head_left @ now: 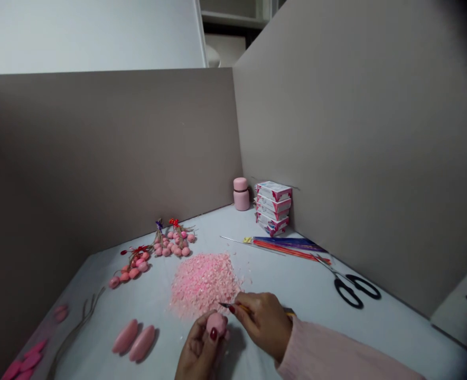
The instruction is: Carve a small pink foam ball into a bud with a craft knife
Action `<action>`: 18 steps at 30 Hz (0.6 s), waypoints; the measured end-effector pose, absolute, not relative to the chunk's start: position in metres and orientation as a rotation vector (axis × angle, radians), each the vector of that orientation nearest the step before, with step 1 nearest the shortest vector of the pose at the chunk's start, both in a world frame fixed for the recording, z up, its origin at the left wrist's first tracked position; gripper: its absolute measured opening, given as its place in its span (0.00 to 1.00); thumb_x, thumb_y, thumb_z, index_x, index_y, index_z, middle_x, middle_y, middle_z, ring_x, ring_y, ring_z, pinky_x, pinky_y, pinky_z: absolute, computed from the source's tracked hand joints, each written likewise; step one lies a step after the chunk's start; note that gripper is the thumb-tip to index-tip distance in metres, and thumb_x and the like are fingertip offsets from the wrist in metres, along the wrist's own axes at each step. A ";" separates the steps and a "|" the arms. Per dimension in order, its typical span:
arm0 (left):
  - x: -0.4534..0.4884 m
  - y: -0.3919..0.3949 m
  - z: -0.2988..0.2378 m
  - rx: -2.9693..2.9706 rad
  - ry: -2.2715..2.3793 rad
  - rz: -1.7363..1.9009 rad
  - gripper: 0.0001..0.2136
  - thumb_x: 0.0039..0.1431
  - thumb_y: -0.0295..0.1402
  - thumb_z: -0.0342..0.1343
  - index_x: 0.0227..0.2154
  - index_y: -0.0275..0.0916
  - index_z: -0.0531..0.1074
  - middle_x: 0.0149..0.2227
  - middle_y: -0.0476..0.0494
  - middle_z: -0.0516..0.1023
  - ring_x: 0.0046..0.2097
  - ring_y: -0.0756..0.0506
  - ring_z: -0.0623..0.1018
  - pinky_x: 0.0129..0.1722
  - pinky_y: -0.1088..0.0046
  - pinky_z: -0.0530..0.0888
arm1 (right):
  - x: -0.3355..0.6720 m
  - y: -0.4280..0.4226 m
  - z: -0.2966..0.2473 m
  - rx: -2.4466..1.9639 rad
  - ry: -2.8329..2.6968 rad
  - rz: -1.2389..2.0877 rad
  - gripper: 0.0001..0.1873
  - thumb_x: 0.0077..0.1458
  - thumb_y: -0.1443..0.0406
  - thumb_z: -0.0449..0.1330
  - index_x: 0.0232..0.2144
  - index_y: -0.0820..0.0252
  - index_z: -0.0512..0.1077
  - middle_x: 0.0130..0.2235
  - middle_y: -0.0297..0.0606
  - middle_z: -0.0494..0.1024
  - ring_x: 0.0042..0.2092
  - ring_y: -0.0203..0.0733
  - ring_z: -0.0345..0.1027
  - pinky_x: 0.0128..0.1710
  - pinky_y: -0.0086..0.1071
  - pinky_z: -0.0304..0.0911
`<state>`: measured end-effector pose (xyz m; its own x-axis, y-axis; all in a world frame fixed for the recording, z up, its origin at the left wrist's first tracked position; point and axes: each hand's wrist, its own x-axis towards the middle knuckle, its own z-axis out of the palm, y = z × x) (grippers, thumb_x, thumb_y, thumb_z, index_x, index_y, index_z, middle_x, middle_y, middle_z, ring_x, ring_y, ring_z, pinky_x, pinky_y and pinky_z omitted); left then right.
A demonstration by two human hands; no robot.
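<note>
My left hand (199, 348) is closed round a small pink rounded piece (216, 323), held just above the white table (297, 295). My right hand (263, 319) pinches a thin pointed tool (227, 305) with a yellowish handle, its tip close to the pink piece. Just beyond both hands lies a heap of pink sequins or flakes (204, 282). A pink sleeve covers my right forearm.
Two pink oval pieces (134, 339) lie left of my hands, more at the far left edge (25, 361), beside thin stems (77, 327). Clusters of pink buds (166, 245) sit behind the heap. Black scissors (354, 289), coloured sticks (289, 245), stacked boxes (273, 207) and a pink jar (241, 193) stand right; grey partitions surround.
</note>
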<state>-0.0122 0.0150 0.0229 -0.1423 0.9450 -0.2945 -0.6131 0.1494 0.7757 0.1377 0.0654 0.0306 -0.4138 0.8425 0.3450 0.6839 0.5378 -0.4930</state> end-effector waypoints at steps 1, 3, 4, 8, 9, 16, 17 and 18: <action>-0.013 0.015 0.023 0.396 0.978 1.416 0.18 0.30 0.34 0.72 0.29 0.38 0.78 0.28 0.44 0.84 0.29 0.49 0.80 0.33 0.78 0.74 | 0.137 0.063 0.031 -1.191 -2.210 0.395 0.16 0.60 0.62 0.47 0.22 0.57 0.66 0.23 0.31 0.73 0.25 0.33 0.66 0.25 0.26 0.47; -0.013 0.016 0.023 0.338 0.987 1.381 0.18 0.28 0.32 0.72 0.29 0.39 0.78 0.27 0.45 0.84 0.26 0.50 0.80 0.29 0.80 0.75 | 0.135 0.059 0.032 -1.129 -2.210 0.439 0.16 0.60 0.63 0.47 0.21 0.57 0.65 0.22 0.30 0.72 0.23 0.32 0.64 0.25 0.26 0.47; -0.014 0.016 0.023 0.323 0.989 1.369 0.18 0.28 0.32 0.72 0.29 0.39 0.79 0.26 0.46 0.84 0.25 0.51 0.80 0.27 0.81 0.75 | 0.135 0.057 0.032 -1.100 -2.219 0.454 0.15 0.59 0.63 0.48 0.21 0.57 0.64 0.22 0.29 0.72 0.23 0.32 0.64 0.25 0.26 0.47; -0.015 0.015 0.022 0.295 0.956 1.367 0.17 0.28 0.31 0.72 0.27 0.38 0.79 0.24 0.47 0.83 0.27 0.51 0.80 0.27 0.83 0.75 | 0.134 0.054 0.030 -1.023 -2.286 0.473 0.13 0.58 0.63 0.49 0.22 0.57 0.63 0.22 0.29 0.71 0.25 0.32 0.65 0.26 0.26 0.49; -0.016 0.015 0.022 0.290 0.948 1.363 0.16 0.28 0.31 0.72 0.27 0.38 0.79 0.25 0.46 0.83 0.27 0.51 0.80 0.28 0.83 0.75 | 0.133 0.053 0.029 -1.016 -2.298 0.475 0.13 0.58 0.63 0.49 0.22 0.57 0.62 0.22 0.29 0.71 0.25 0.33 0.65 0.26 0.26 0.49; -0.018 0.015 0.019 0.301 0.918 1.334 0.14 0.30 0.30 0.72 0.26 0.37 0.80 0.23 0.48 0.81 0.25 0.52 0.78 0.27 0.82 0.75 | 0.132 0.051 0.032 -1.026 -2.296 0.427 0.14 0.58 0.62 0.47 0.22 0.57 0.62 0.22 0.31 0.71 0.25 0.33 0.65 0.26 0.26 0.49; -0.018 0.015 0.020 0.304 0.919 1.334 0.14 0.30 0.30 0.72 0.26 0.37 0.80 0.22 0.48 0.80 0.25 0.52 0.78 0.28 0.83 0.75 | 0.132 0.051 0.032 -1.030 -2.294 0.416 0.14 0.58 0.62 0.47 0.22 0.57 0.62 0.22 0.31 0.71 0.25 0.34 0.65 0.26 0.26 0.49; -0.018 0.015 0.021 0.311 0.925 1.334 0.14 0.30 0.31 0.72 0.25 0.37 0.80 0.22 0.48 0.80 0.25 0.52 0.77 0.29 0.83 0.75 | 0.132 0.051 0.031 -1.034 -2.291 0.408 0.14 0.59 0.62 0.47 0.22 0.57 0.62 0.22 0.31 0.71 0.25 0.34 0.66 0.26 0.26 0.49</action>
<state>-0.0177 0.0149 0.0208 -0.0441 0.9181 -0.3938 -0.6906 0.2568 0.6761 0.1322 0.0513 0.0311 -0.5267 0.7575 0.3858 0.5777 0.6519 -0.4912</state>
